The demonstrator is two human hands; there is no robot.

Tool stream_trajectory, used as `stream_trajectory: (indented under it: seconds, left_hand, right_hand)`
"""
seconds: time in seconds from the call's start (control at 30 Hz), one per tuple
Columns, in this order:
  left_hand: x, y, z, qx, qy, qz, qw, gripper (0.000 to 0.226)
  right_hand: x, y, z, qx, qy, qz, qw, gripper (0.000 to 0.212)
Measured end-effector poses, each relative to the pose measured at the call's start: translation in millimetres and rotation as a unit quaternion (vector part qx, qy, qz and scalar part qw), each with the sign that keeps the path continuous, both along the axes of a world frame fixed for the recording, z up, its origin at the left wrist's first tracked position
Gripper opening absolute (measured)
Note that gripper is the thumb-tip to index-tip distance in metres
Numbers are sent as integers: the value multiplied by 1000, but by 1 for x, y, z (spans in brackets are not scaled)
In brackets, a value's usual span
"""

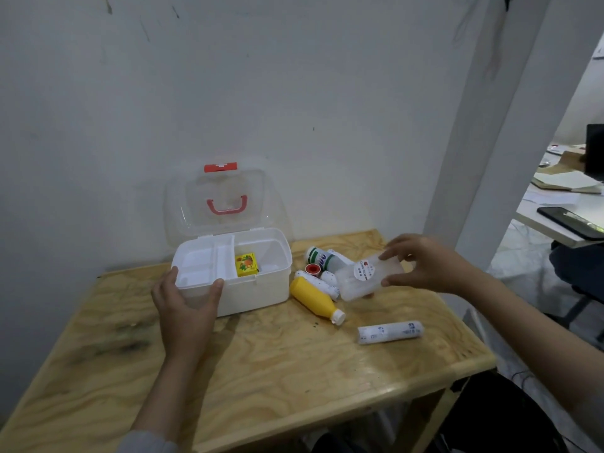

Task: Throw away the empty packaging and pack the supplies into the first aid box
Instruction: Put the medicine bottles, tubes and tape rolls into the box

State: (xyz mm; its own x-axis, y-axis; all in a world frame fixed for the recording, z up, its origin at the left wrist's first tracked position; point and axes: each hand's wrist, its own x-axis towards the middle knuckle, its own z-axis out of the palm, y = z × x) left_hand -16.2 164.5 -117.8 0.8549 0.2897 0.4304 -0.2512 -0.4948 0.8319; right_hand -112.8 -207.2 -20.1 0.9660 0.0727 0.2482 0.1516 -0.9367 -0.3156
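Observation:
The white first aid box (pixel 261 289) stands open on the wooden table (pixel 261 371), its clear lid (pixel 222 204) with a red handle leaning against the wall. Inside, a white divider tray fills the left part and a small yellow carton (pixel 246 264) sits in the right part. My left hand (pixel 184 308) grips the box's front left corner. My right hand (pixel 428 263) holds a clear plastic case (pixel 369 276) with a round label, lifted above the supplies. Beneath it lie a yellow bottle (pixel 315 299), a white-and-green bottle (pixel 322 256), a red-cored tape roll (pixel 313 269) and wrapped bandage rolls (pixel 322 284).
One more wrapped bandage roll (pixel 390 333) lies alone near the table's right edge. The wall runs right behind the box. Past a white pillar to the right, another desk (pixel 555 223) carries a black phone (pixel 572 222) and papers.

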Motion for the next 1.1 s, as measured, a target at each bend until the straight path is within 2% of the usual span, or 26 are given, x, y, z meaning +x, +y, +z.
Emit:
stream_trajectory:
  seconds: [0.23, 0.33, 0.47, 0.7, 0.93, 1.1]
  left_hand:
    - [1, 6, 23, 112, 53, 4, 992, 85]
    - [12, 12, 31, 153, 52, -5, 987, 85]
    - [23, 18, 34, 214, 96, -16, 972, 91]
    - [26, 21, 32, 210, 115, -33, 970, 98]
    - [30, 21, 27, 165, 130, -39, 977, 101]
    - [32, 21, 25, 161, 126, -36, 978, 97]
  right_hand:
    - [32, 50, 40, 55, -99, 20, 993, 48]
    - [57, 79, 45, 48, -96, 12, 994, 48]
    - [96, 120, 36, -5, -66, 17, 998, 51]
    - [138, 171, 9, -18, 2, 28, 999, 50]
    - [152, 195, -14, -5, 58, 17, 998, 43]
    - [155, 198, -22, 20, 57, 0, 998, 43]
